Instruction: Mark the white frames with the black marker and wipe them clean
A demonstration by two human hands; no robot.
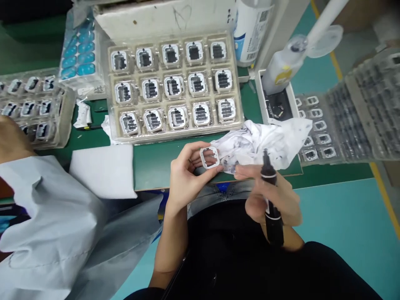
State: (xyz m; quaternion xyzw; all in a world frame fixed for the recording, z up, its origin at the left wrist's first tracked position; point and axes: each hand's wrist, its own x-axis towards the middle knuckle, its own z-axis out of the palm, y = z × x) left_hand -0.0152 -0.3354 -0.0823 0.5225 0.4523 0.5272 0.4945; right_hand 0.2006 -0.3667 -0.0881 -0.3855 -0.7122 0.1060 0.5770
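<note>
Between the thumb and fingers of my left hand (189, 177) is a small white square frame (209, 157) with rounded corners and an open centre. My right hand (275, 196), slightly blurred, is wrapped round a black marker pen (273, 208) whose dark tip points up and away from me. The pen and the frame are apart. Just beyond both hands lies a crumpled white cloth (259, 139) with dark stains. A plastic tray (175, 134) behind it holds several white frames with dark inner parts, in rows.
A co-worker's grey sleeve (59, 221) and hand (12, 139) are at the left, by another tray (65, 121). White foam sheet (101, 171) lies nearby. Bottles (251, 31) (283, 68) stand at the back right, with stacked trays (359, 108) beyond.
</note>
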